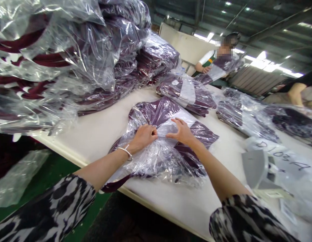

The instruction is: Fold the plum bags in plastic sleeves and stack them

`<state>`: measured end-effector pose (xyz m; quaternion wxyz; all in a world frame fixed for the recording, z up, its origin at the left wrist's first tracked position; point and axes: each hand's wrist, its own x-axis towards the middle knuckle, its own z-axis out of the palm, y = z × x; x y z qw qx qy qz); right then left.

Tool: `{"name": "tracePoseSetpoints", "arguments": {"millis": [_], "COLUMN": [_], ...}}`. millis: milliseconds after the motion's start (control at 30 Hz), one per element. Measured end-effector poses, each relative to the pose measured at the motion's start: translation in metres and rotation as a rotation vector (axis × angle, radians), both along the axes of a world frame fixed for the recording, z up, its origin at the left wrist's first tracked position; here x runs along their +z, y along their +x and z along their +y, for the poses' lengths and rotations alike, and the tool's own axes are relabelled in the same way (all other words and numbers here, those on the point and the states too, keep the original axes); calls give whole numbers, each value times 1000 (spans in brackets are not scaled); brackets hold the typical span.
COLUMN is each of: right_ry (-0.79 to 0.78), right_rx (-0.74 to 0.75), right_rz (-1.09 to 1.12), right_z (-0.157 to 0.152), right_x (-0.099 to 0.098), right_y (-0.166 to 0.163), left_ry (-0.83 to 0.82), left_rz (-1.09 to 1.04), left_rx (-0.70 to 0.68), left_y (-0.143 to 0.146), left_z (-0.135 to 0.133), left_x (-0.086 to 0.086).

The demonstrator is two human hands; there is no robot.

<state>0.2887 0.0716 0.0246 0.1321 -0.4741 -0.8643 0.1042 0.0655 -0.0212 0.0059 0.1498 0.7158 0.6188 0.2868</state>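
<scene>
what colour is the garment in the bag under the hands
Dark purple, seen through the clear plastic bag holding the garment; the head view shows it.

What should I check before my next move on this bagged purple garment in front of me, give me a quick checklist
1. Left hand grips the clear bag: ok, fist closed on bunched plastic.
2. Right hand steadies the bag: ok, fingers spread flat on the plastic, not gripping.
3. Purple garment fully inside the bag: cannot tell; a dark strip hangs over the table edge near the left forearm.
4. Garment lies flat on the table: not ok, plastic is crumpled and bunched at the middle.
5. Space around the piece: ok, bare table to the left; the bagged stack behind lies apart.
6. Co-worker clear of your hands: ok, at the far end.
</scene>
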Motion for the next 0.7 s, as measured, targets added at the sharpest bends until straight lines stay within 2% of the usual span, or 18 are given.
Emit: {"name": "tracePoseSetpoints", "arguments": {"millis": [100, 167, 200, 267, 300, 433, 500, 533, 600, 700], "right_ry": [37, 124, 179, 263, 297, 407, 262, 138, -105, -246], "right_rx": [-122, -177, -209, -323, -426, -1029, -1309, -1393, -1446, -1412], "right_rz": [76, 211, 299, 466, 530, 563, 554, 574, 654, 793], "right_z": [-12, -18, -21, -32, -42, -96, -116, -122, -124, -114], "right_x": [-15, -8, 0, 21, 31, 58, 59, 56, 49, 41], "right_y": [1, 19, 39, 99, 137, 292, 346, 364, 384, 389], "left_ry": [-11, -24, -30, -39, -43, -55, -66, -75, -98, -125], "left_rz": [2, -1, 0, 3, 4, 1, -3, -2, 13, 38], "left_rx": [-1, -9, -13, -19, -20, -27, -25, -21, 1, 25], "left_y": [-1, -2, -2, -4, -5, -7, -7, -6, -5, -3], "left_z": [2, 3, 3, 5, 7, 16, 18, 18, 18, 17], "left_x": [0, 0, 1, 1, 0, -4, -4, -3, 0, 4]}}
